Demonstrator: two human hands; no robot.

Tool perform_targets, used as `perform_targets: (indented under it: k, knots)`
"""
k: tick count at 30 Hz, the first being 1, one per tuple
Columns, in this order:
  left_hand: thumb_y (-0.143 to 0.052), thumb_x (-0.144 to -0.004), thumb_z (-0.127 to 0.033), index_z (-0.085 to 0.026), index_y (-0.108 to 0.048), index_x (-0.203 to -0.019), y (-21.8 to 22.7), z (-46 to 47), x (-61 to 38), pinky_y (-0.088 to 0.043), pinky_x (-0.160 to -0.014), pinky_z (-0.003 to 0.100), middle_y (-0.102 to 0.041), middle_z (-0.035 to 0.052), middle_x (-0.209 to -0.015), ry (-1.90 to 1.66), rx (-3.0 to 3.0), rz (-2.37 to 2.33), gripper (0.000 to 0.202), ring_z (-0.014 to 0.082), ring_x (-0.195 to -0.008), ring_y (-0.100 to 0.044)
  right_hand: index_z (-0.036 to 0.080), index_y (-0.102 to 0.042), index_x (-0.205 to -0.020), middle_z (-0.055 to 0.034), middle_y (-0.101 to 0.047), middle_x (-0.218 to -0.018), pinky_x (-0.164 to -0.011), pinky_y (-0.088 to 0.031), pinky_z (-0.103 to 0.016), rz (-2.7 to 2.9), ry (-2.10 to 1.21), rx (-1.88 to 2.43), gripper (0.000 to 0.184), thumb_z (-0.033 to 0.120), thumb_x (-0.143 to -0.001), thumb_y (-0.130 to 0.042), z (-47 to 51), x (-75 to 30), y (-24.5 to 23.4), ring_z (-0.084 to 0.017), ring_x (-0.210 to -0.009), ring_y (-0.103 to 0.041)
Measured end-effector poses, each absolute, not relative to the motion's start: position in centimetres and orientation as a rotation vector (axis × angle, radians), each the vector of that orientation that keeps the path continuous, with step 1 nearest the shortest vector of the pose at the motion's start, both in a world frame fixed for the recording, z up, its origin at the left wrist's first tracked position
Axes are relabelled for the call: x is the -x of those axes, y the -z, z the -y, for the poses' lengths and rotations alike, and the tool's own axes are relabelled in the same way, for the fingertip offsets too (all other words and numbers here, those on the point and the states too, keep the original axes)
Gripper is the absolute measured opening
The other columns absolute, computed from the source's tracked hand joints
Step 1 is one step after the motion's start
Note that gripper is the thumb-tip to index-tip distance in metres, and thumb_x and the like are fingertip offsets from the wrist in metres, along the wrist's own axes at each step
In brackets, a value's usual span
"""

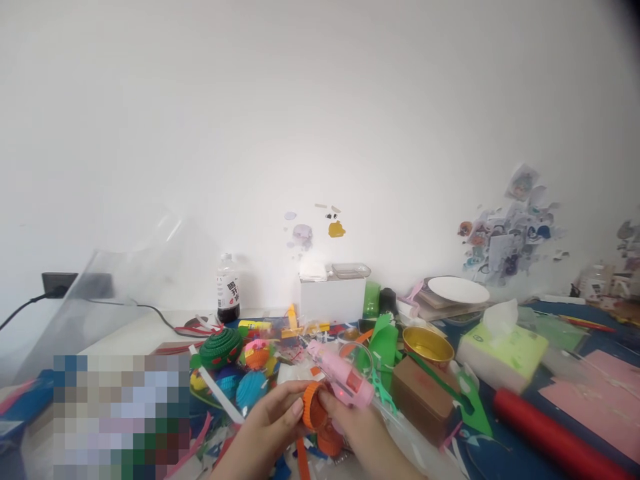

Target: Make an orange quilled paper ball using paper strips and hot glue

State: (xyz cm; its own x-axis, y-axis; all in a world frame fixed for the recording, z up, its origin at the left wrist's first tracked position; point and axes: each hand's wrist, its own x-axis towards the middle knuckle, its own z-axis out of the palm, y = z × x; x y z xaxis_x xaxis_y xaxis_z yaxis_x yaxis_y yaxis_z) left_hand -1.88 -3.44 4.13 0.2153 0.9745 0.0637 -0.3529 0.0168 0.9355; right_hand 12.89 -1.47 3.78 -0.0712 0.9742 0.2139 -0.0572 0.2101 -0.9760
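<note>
The left hand (265,427) pinches an orange paper ring (313,408) tight. The right hand (367,437) is wrapped around a pink glue gun (343,379), its thumb touching the ring, right beside the left fingers

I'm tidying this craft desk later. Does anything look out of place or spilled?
Nothing spilled. Paper scraps lie strewn around the left hand, holding an orange paper coil, and the right hand, holding a pink glue gun. A clear plastic sheet curls up at left.
</note>
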Motion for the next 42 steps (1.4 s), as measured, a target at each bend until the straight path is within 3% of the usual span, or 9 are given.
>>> perform_targets:
  k: [4, 13, 19, 26, 33, 42]
  knots:
    - [-0.070, -0.064, -0.042, -0.021, -0.069, -0.093, -4.4, 3.5, 1.8, -0.048, -0.077, 0.032, -0.069, 0.0081, -0.095, -1.200, -1.055, -0.802, 0.037, 0.0239, -0.089, -0.062, 0.020, -0.065, -0.078, -0.0015, -0.065, -0.075, -0.064, -0.045, -0.026, 1.373, -1.100, 1.010, 0.022, 0.038, -0.066, -0.068, 1.5, -13.2, -4.3, -0.020, -0.073, -0.058]
    - [-0.070, -0.064, -0.040, -0.020, -0.070, -0.090, -4.2, 3.5, 1.7, -0.049, -0.073, 0.031, -0.070, 0.0061, -0.085, -1.225, -1.014, -0.820, 0.032, 0.0216, -0.080, -0.063, 0.020, -0.063, -0.082, -0.0025, -0.064, -0.079, -0.069, -0.045, -0.027, 1.400, -1.064, 0.992, 0.020, 0.035, -0.070, -0.064, 1.0, -13.0, -3.4, -0.021, -0.076, -0.059]
    - [-0.073, -0.062, -0.038, -0.023, -0.069, -0.091, -3.8, 3.7, 1.7, -0.050, -0.073, 0.031, -0.070, 0.0050, -0.089, -1.211, -0.929, -0.847, 0.034, 0.0210, -0.082, -0.062, 0.017, -0.061, -0.078, -0.0028, -0.063, -0.077, -0.065, -0.045, -0.026, 1.451, -0.944, 1.058, 0.019, 0.035, -0.070, -0.061, 0.3, -12.6, -2.3, -0.019, -0.071, -0.058]
    - [-0.072, -0.061, -0.041, -0.022, -0.070, -0.088, -4.3, 3.6, 1.6, -0.050, -0.069, 0.027, -0.070, 0.0041, -0.087, -1.204, -0.927, -0.862, 0.032, 0.0193, -0.079, -0.062, 0.017, -0.060, -0.084, -0.0039, -0.062, -0.087, -0.070, -0.046, -0.026, 1.512, -0.963, 0.902, 0.021, 0.037, -0.076, -0.058, 0.1, -12.7, -1.7, -0.019, -0.083, -0.057]
    - [-0.072, -0.060, -0.042, -0.022, -0.071, -0.087, -4.4, 3.4, 1.7, -0.050, -0.062, 0.024, -0.070, 0.0033, -0.074, -1.201, -0.916, -0.874, 0.033, 0.0165, -0.066, -0.062, 0.018, -0.060, -0.086, -0.0044, -0.063, -0.090, -0.071, -0.045, -0.028, 1.494, -0.947, 0.936, 0.020, 0.035, -0.076, -0.058, -0.1, -12.7, -1.4, -0.019, -0.081, -0.058]
    - [-0.076, -0.055, -0.040, -0.029, -0.067, -0.101, -4.1, 3.3, 1.7, -0.051, -0.070, 0.026, -0.072, 0.0024, -0.092, -1.148, -1.021, -0.906, 0.048, 0.0191, -0.077, -0.065, 0.018, -0.059, -0.092, -0.0031, -0.063, -0.088, -0.073, -0.046, -0.028, 1.424, -1.004, 0.993, 0.023, 0.030, -0.073, -0.060, -0.1, -12.5, -2.1, -0.019, -0.081, -0.058]
